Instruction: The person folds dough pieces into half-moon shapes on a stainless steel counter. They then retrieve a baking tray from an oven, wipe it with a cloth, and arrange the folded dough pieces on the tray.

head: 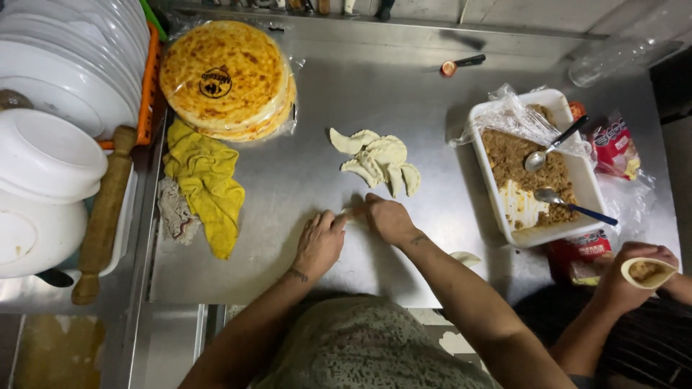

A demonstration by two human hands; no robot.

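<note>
1. Dough piece (pixel 351 212) sits on the steel counter (pixel 288 252), pinched between both hands, at six o'clock from the pile of folded pastries (pixel 380 160).
2. Left hand (pixel 319 243) lies flat, fingers together, tips pressing the dough's edge.
3. Right hand (pixel 388 218) has its fingers clamped on the same piece.
4. Risk, as I judge it: squeezing too hard could tear the thin dough.
5. At three o'clock, a filling tray (pixel 577 173) with spoons; a co-worker's hand (pixel 634 270) holds a filled round.

Beside the white tray (pixel 577 169): two spoons (pixel 551 148), five folded pastries (pixel 378 160), one yellow cloth (pixel 205 184), one rolling pin (pixel 104 214), one flatbread stack (pixel 225 78).
</note>
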